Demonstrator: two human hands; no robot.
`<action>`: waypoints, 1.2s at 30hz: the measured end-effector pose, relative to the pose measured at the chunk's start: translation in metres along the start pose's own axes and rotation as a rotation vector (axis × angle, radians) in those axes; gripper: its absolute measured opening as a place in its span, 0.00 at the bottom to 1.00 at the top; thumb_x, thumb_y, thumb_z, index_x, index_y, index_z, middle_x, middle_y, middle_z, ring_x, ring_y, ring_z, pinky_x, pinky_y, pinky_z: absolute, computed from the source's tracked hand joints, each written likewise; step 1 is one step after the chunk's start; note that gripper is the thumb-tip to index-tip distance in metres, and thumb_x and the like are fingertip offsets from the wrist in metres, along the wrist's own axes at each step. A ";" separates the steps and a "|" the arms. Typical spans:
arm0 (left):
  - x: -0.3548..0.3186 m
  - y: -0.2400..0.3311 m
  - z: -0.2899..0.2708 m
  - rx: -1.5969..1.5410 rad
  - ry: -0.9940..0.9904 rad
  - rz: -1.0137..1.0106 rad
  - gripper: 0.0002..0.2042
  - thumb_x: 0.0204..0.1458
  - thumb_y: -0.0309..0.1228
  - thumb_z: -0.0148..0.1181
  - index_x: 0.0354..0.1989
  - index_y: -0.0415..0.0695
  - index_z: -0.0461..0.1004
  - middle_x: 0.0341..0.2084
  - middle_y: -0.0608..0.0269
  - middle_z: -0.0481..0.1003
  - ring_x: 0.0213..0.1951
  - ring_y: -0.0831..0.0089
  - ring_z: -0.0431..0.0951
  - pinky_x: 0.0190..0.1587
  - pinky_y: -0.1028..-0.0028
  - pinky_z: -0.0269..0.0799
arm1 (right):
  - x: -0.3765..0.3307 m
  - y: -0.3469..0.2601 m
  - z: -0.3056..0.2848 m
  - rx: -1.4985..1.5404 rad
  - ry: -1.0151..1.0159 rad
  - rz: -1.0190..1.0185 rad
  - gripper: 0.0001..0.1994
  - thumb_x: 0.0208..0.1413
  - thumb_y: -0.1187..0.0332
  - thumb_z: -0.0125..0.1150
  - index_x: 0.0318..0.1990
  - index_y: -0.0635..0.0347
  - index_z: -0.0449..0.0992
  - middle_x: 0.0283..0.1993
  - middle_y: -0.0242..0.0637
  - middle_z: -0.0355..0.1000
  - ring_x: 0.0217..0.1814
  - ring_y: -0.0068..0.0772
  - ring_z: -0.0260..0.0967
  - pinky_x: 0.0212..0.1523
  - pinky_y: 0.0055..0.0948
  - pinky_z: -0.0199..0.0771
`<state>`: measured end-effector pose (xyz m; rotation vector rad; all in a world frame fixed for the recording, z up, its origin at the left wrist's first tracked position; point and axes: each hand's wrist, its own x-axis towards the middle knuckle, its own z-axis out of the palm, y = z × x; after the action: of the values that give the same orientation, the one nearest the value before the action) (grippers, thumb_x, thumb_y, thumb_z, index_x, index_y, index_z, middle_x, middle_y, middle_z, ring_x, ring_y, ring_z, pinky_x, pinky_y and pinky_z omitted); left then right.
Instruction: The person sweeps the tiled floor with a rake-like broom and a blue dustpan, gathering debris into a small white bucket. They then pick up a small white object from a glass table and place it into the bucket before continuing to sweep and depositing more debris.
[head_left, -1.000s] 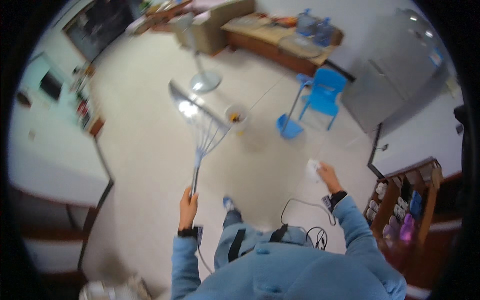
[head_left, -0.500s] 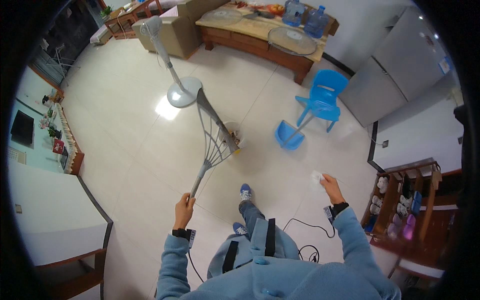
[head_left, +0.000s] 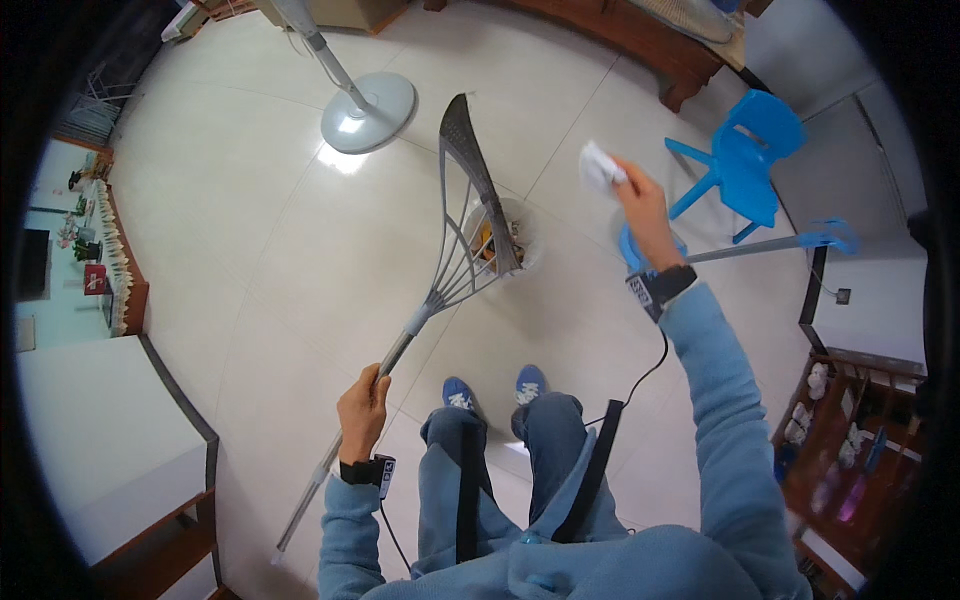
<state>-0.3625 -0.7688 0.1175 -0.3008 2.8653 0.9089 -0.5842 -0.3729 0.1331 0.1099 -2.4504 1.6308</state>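
Gripping grey fan-shaped broom (head_left: 418, 318) in curled left hand (head_left: 362, 412), spread end ahead of it, pinching white tissue-like wad (head_left: 600, 168) in nearly closed right hand (head_left: 646, 215), extended farther forward than earlier, left of blue chair (head_left: 745, 165).

It's a home, a living area; glossy floor tiles (head_left: 260, 250) below; a dark flat screen (head_left: 35, 265) and a lace-trimmed shelf (head_left: 130, 305) with flowers (head_left: 70, 235) over at left; a blue plastic chair (head_left: 748, 165) beside the grey refrigerator (head_left: 862, 180); there, lower right, a wooden rack (head_left: 868, 368) holding shoes (head_left: 850, 445).
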 end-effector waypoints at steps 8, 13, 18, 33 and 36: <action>0.068 -0.077 0.078 -0.010 0.074 0.154 0.09 0.49 0.29 0.56 0.37 0.41 0.71 0.15 0.55 0.66 0.17 0.67 0.67 0.21 0.74 0.62 | 0.044 0.071 0.112 0.045 -0.042 -0.398 0.16 0.54 0.77 0.44 0.49 0.55 0.71 0.42 0.30 0.72 0.37 0.20 0.65 0.39 0.17 0.65; 0.113 -0.107 0.123 0.000 0.091 0.195 0.08 0.49 0.29 0.55 0.37 0.40 0.70 0.14 0.56 0.64 0.16 0.70 0.63 0.20 0.75 0.60 | 0.055 0.113 0.148 0.065 0.005 -0.627 0.17 0.54 0.78 0.44 0.49 0.53 0.72 0.47 0.31 0.71 0.44 0.26 0.69 0.44 0.19 0.68; 0.147 -0.131 0.150 -0.049 0.104 0.252 0.09 0.50 0.29 0.55 0.37 0.40 0.70 0.13 0.57 0.62 0.15 0.70 0.62 0.20 0.75 0.59 | 0.066 0.142 0.180 -0.011 0.078 -0.823 0.19 0.50 0.83 0.43 0.49 0.57 0.72 0.47 0.33 0.72 0.43 0.25 0.70 0.43 0.19 0.68; 0.168 -0.151 0.177 -0.045 0.169 0.291 0.09 0.50 0.32 0.55 0.37 0.42 0.70 0.12 0.58 0.64 0.15 0.66 0.65 0.19 0.73 0.59 | 0.019 0.203 0.207 -0.110 -0.113 -0.432 0.17 0.48 0.81 0.42 0.43 0.57 0.75 0.45 0.37 0.72 0.45 0.35 0.70 0.47 0.24 0.69; 0.169 -0.157 0.178 -0.025 0.148 0.266 0.09 0.50 0.33 0.55 0.36 0.42 0.71 0.12 0.58 0.64 0.15 0.67 0.65 0.19 0.73 0.58 | 0.008 0.217 0.211 -0.090 -0.121 -0.415 0.17 0.47 0.81 0.43 0.43 0.59 0.74 0.45 0.39 0.72 0.46 0.36 0.70 0.47 0.25 0.69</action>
<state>-0.4824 -0.8168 -0.1444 0.0136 3.0845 1.0043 -0.6542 -0.4819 -0.1407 0.6724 -2.3718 1.3656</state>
